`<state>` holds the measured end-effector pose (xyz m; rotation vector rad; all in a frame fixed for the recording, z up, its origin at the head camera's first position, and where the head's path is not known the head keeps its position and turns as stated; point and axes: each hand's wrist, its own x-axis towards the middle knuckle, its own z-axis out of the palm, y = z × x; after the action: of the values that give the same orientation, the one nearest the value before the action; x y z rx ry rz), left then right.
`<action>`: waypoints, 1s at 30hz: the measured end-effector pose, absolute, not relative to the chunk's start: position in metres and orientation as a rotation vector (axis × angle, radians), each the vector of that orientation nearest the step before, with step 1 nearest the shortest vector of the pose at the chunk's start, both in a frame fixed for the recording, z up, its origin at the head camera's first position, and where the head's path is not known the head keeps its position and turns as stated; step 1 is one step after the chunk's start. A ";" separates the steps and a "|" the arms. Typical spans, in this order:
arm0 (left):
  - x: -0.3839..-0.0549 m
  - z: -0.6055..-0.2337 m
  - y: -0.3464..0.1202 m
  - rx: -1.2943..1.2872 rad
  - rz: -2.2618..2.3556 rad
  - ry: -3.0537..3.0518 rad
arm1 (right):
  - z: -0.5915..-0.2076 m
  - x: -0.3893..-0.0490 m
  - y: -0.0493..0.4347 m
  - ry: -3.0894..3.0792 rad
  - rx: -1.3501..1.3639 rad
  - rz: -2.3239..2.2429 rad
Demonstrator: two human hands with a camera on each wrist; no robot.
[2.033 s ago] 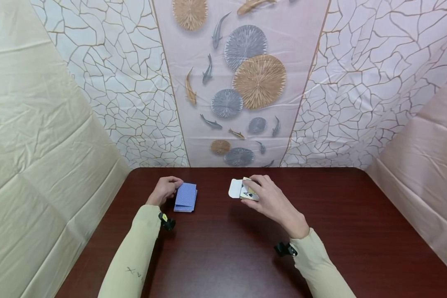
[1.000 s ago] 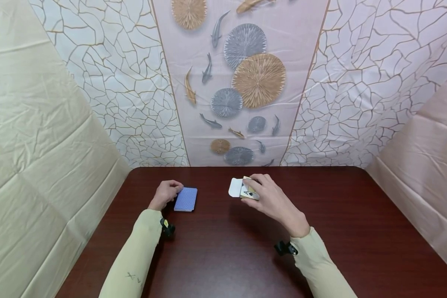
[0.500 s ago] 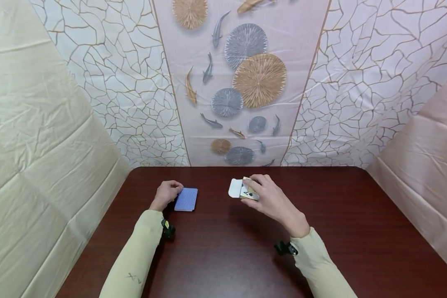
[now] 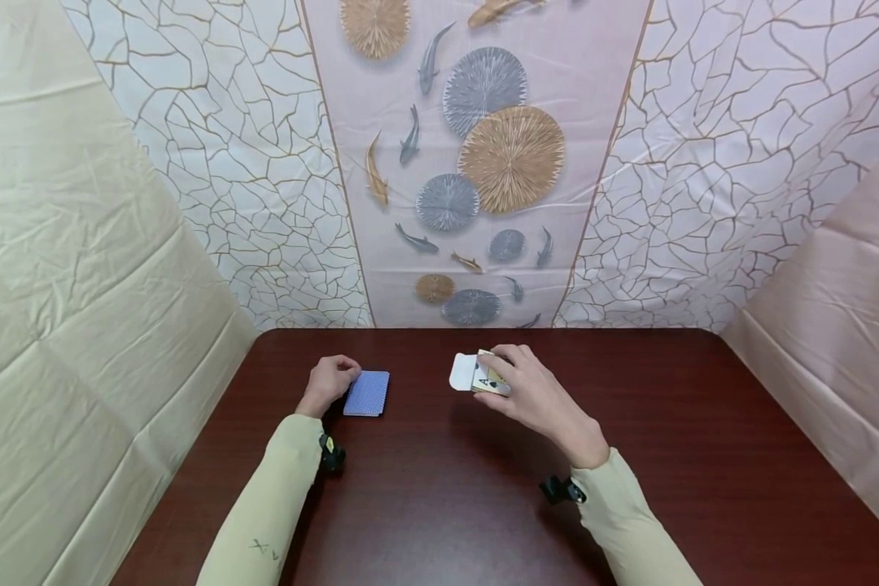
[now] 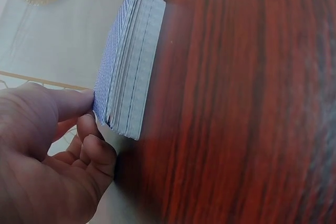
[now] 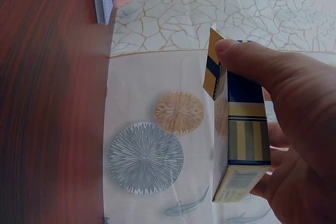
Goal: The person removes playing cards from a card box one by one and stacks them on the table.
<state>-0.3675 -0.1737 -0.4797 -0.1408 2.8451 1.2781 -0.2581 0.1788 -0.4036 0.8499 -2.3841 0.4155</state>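
A squared deck of blue-backed playing cards (image 4: 366,394) lies face down on the table, left of centre. My left hand (image 4: 329,379) pinches its far left corner. In the left wrist view the thumb lies on the top card's edge, the fingertips are under the corner, and the upper cards (image 5: 116,51) stand slightly apart from the rest. My right hand (image 4: 542,397) grips a navy-and-gold card box (image 6: 247,124) above the table. The box's flap (image 4: 463,371) hangs open to the left, its white inside showing. An ace of spades face (image 4: 487,381) shows beside the flap, partly covered by fingers.
The dark red-brown wooden table (image 4: 439,505) spreads around and in front of both hands. A patterned cloth (image 4: 447,244) hangs behind its far edge, with plain beige cloth (image 4: 117,325) at the sides. Each wrist wears a small black camera.
Two seconds ago the top card sat shifted and raised on the deck; it now lies nearly flush. The left hand has come slightly toward me. The right hand and box hold still.
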 end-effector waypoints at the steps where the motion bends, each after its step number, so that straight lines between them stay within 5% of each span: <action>1: -0.368 -0.479 -0.173 -0.144 1.282 2.842 | -0.404 -0.258 0.179 -2.384 0.849 0.416; 30: -0.359 -0.454 -0.151 -0.116 1.435 2.836 | -0.401 -0.257 0.181 -2.453 0.822 0.399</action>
<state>-0.3593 -0.1510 -0.4535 -0.1165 2.8363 1.4347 -0.2570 0.1808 -0.4010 0.8216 -2.4529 0.3994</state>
